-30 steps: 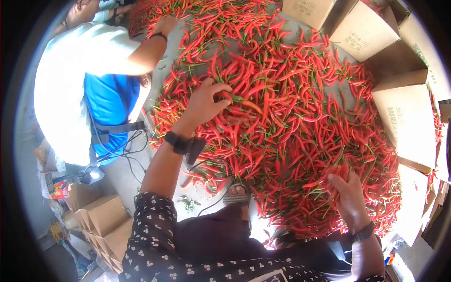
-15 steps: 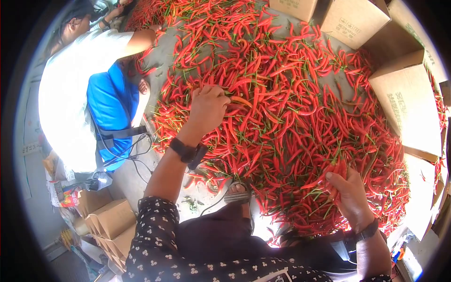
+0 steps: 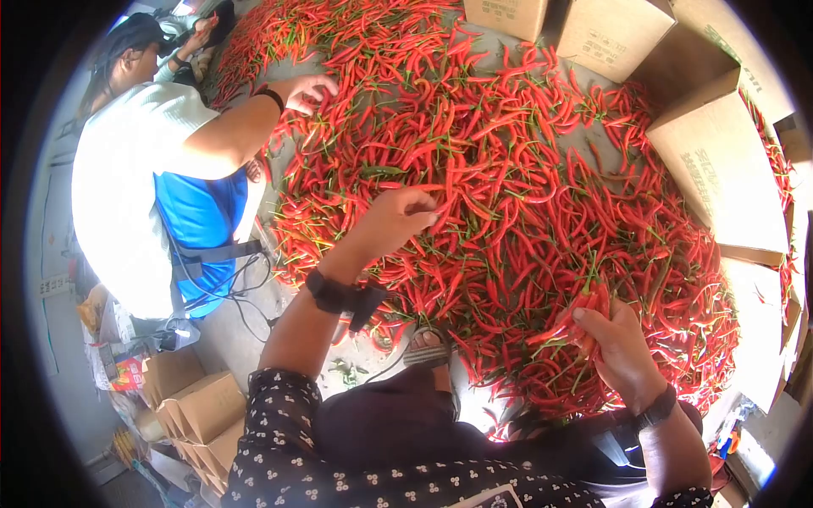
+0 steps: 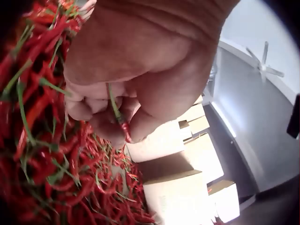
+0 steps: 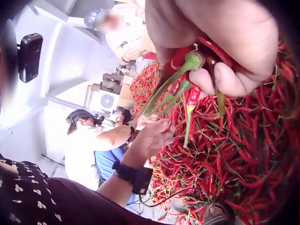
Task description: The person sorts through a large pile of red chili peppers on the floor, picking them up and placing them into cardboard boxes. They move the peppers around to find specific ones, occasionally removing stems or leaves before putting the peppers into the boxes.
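Observation:
My left hand (image 3: 391, 224) is over the middle of a wide heap of red chili peppers (image 3: 508, 229). In the left wrist view, its thumb and fingertips pinch one small red chili pepper (image 4: 124, 129) near its green stem; the hand hides most of that pepper. Lower right in the head view, my right hand (image 3: 625, 349) grips a bunch of red chili peppers (image 3: 593, 303) just above the heap. Several green stems (image 5: 180, 77) stick out past the right hand's fingers in the right wrist view, and the thumb lies across the bunch.
Open cardboard boxes (image 3: 703, 173) line the heap's right side. At the left, another person in a white shirt (image 3: 135, 186) reaches a hand (image 3: 306, 93) over the peppers. Folded cardboard (image 3: 203, 406) and loose cables (image 3: 246, 275) lie lower left. My sandalled foot (image 3: 426, 347) is at the heap's near edge.
My left hand has risen from the peppers and shifted right, now pinching a chili pepper. The right hand stays low with its bunch. The other person's hand has moved nearer over the heap.

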A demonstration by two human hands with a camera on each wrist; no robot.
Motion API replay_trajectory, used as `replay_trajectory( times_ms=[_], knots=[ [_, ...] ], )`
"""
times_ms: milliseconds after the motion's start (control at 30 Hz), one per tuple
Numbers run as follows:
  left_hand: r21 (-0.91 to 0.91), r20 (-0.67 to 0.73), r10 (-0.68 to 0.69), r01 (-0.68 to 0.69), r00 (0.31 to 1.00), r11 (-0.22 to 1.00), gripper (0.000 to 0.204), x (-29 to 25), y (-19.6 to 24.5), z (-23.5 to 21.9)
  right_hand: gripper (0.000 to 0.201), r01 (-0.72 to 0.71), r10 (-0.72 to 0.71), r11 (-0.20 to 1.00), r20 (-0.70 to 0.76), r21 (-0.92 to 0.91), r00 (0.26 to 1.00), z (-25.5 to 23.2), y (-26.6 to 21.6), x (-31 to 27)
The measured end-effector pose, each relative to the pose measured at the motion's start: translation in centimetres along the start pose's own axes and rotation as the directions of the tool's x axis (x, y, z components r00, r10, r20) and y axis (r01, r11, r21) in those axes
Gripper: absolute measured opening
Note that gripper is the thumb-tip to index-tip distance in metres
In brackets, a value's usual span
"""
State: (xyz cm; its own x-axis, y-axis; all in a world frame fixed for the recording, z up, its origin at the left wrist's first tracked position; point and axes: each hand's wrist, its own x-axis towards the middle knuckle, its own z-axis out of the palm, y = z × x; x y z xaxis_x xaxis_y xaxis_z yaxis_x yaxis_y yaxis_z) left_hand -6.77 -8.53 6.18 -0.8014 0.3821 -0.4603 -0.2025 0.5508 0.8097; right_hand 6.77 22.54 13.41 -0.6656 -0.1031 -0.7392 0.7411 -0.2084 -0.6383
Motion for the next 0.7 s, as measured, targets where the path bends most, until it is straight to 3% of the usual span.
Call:
replay_trajectory(
  times_ms=[33,67,133,233,333,467,567,633,700],
  knots=[
    [-0.203,0.073,-0.011,0.026,0.997,0.979,0.021,0.1,0.5,0.6,0.014,0.002,-0.002,1.0,0.022,0.008,1.0,0.1,0.0,0.2],
    [-0.203,0.075,-0.009,0.024,0.997,0.979,0.021,0.2,0.6,1.4,0.014,0.003,-0.003,1.0,0.019,0.009,1.0,0.1,-0.1,0.3],
    [-0.642,0.19,-0.019,0.139,0.982,0.754,0.023,0.3,0.7,3.1,0.015,0.023,-0.023,0.999,0.017,0.023,1.0,0.3,-0.3,0.5],
    [-0.723,0.239,0.031,0.157,0.97,0.673,0.025,-0.1,2.0,5.2,0.018,0.057,-0.054,0.996,-0.037,0.07,0.998,0.6,0.0,0.8],
    [-0.656,0.223,0.054,0.108,0.973,0.747,0.025,-0.2,1.7,6.6,0.021,0.026,-0.025,0.997,-0.02,0.066,0.999,0.0,0.5,1.1],
    [-0.652,0.217,0.074,0.088,0.973,0.753,0.024,-0.9,2.2,7.9,0.024,-0.006,0.009,0.999,-0.05,0.052,0.999,0.7,0.3,1.1],
    [-0.596,0.258,0.041,0.126,0.965,0.793,0.021,-1.7,2.8,9.1,0.026,0.014,-0.012,0.999,-0.057,0.045,0.998,1.0,0.5,1.4],
    [-0.538,0.363,0.004,0.206,0.932,0.817,0.02,-2.1,3.4,9.5,0.027,-0.01,0.012,0.999,-0.053,0.041,0.998,1.0,0.5,1.5],
    [-0.492,0.315,-0.013,0.175,0.949,0.853,0.02,-1.6,2.7,9.2,0.027,0.0,0.002,0.999,-0.05,0.044,0.999,0.8,0.8,1.5]
  ],
)
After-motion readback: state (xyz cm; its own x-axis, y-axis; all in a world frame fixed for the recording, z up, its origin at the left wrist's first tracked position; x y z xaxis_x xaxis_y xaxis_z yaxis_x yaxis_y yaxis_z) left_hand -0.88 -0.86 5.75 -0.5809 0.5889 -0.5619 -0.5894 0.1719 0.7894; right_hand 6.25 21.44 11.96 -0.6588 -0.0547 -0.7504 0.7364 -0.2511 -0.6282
